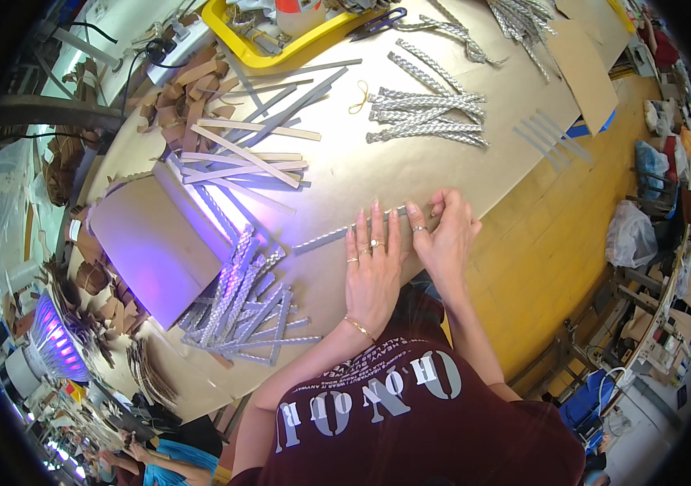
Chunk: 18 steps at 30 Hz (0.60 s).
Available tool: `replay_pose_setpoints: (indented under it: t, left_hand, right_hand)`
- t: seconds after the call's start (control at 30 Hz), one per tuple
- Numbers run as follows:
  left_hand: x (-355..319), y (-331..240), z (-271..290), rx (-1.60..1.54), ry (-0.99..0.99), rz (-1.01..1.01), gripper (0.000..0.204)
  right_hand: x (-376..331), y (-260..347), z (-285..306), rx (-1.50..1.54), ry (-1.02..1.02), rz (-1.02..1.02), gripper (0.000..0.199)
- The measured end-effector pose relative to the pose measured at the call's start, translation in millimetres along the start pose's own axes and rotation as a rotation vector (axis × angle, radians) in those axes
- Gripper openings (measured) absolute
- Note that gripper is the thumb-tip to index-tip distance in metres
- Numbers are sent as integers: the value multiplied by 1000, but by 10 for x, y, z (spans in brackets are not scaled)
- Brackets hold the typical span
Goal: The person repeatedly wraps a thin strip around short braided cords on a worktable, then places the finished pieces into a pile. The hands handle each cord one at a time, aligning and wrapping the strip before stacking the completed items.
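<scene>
A narrow silver-grey braided strip lies slantwise on the tan-covered table in front of me. Flat across it rests my left hand, its ringed fingers stretched out and pressing the strip to the surface. My right hand is at the strip's right end, fingers curled and the thumb on the strip beside my left fingers. The very end is hidden by that hand. To the left, a pile of silver braided strips lies beside a curved cover with violet light coming from under it.
Beige and grey flat strips lie beyond the cover, near brown scraps. Further off are bundled silver braids, a yellow tray and dark-handled scissors. A lamp glows violet at left. The table edge runs along my right.
</scene>
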State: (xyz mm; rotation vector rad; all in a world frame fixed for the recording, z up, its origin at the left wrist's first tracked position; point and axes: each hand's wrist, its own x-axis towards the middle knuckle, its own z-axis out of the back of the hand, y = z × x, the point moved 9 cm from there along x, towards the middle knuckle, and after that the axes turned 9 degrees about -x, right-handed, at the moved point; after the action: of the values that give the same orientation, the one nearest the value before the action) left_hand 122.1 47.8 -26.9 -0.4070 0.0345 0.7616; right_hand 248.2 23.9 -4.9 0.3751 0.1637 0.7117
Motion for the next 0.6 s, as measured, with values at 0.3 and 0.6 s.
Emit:
replay_pose_setpoints:
  t: [0.3,0.6]
  left_hand:
    - [-115,192,107,-225,-97,-15,73]
    - [-375,776,316,-297,-226,255,81]
  right_hand:
    - [77,-50,-33,41,110,-63,25]
    - [61,-22,-23,24,70,-10,28]
